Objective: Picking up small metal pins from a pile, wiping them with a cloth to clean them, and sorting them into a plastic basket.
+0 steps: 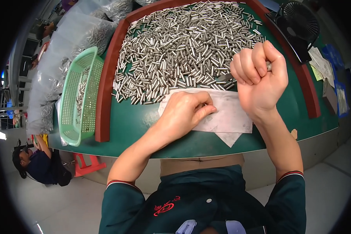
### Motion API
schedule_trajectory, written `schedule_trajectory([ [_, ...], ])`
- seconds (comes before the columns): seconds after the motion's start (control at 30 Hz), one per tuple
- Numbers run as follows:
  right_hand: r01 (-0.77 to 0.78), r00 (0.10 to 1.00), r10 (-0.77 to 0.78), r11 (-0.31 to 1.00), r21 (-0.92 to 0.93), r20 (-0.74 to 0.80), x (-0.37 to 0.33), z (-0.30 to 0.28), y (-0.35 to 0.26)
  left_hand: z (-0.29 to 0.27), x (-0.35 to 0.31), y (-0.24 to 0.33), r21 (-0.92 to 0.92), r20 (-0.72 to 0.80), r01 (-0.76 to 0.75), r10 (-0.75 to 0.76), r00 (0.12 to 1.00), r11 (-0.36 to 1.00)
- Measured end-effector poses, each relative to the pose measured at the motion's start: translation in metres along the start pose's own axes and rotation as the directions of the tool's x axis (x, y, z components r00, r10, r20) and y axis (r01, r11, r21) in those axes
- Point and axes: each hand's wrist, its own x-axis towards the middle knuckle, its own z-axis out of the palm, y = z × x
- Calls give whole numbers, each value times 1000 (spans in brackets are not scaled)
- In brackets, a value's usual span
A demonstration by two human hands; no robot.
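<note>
My left hand [185,111] rests on a pale, smudged cloth [234,117] at the table's near side. Its thumb and fingers are pinched together, and whatever lies between them is hidden. To the right, my right hand [261,78] is raised with its fingers curled closed. A slim grey metal tool [225,78] juts from its left side, and a small metallic bit shows near the thumb; the kind of tool is unclear. Just beyond both hands spreads a large heap of short shiny metal pins [183,50], its near edge meeting the cloth.
Dark red rails [105,97] border the green tabletop [277,128]. Left of them stands a green plastic basket [68,121] with some pins, beside clear bags [78,35] of metal parts. A black fan [298,23] and papers [321,64] sit right. Another person [43,163] is at far left.
</note>
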Motion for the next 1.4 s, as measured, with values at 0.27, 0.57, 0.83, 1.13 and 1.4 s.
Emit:
schedule_trajectory([
  [0.27,-200,980,200,980,-21,-12,-20,7,10,3,-22,-5,58,-168,39,-28,985,998],
  [0.57,-220,975,220,965,-145,-21,-28,3,27,6,-21,-8,122,-237,77,-46,970,989],
  [0.83,-257,966,257,958,-126,-20,-28,2,30,7,-20,-9,107,-267,72,-41,963,992],
  [1.13,-272,962,271,956,-111,-26,-28,2,32,7,-20,-10,71,-282,61,-39,959,996],
  [1.4,-245,969,246,954,-170,-20,-32,5,35,7,-19,-11,15,-243,90,-84,966,996],
])
